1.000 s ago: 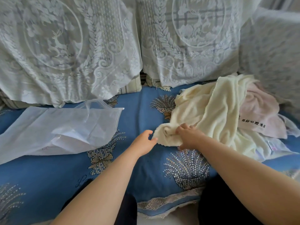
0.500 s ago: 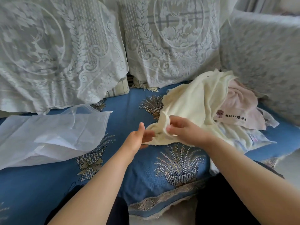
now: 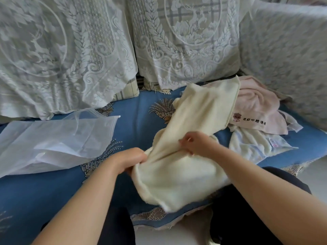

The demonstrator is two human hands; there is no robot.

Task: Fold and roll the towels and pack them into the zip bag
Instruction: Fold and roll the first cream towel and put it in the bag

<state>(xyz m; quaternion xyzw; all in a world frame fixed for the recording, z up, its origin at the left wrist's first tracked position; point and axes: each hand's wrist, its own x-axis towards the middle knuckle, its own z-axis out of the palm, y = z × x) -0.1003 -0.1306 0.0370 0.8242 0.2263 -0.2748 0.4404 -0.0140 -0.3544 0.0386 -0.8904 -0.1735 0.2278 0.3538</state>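
Since a second ago: the cream terry towel (image 3: pixel 178 167) has come off the pile and toward the lower centre of the frame, and the left hand (image 3: pixel 130 160), then just touching its corner, now has hold of it. Half a second ago the towel was still bunched low on the sofa; now it is stretched out and lifted.

Grip, left hand: fingers curled tight round the towel's left edge at centre frame; fingertips hidden in the cloth. Grip, right hand (image 3: pixel 196 143): fingers curled, pinching a gather of the same towel just right of centre. Hands are near each other, cloth taut between them. The towel's upper end runs up to the right over the pile; its lower part hangs over the front edge of the blue patterned sofa cover (image 3: pixel 44 191).

Count:
- Hands: 2, both on the one cream towel.
- Towels visible: 3. The cream one in hand; a pink towel with a small animal logo and dark lettering (image 3: pixel 256 106) at right of frame, partly under the cream one; a pale white-and-blue towel with a small label (image 3: pixel 254 145) below the pink one, lying flat on the sofa cover. Whether more lie under the pile, can't tell.
- Zip bags: 1. The clear plastic zip bag (image 3: pixel 53 144) lies flat at left of frame, mouth toward the centre, well apart from the towels; cannot tell whether the zip is closed.
- White lace-covered cushions (image 3: pixel 70 50): 2 across the top of the frame, plus lace over the sofa arm at upper right.
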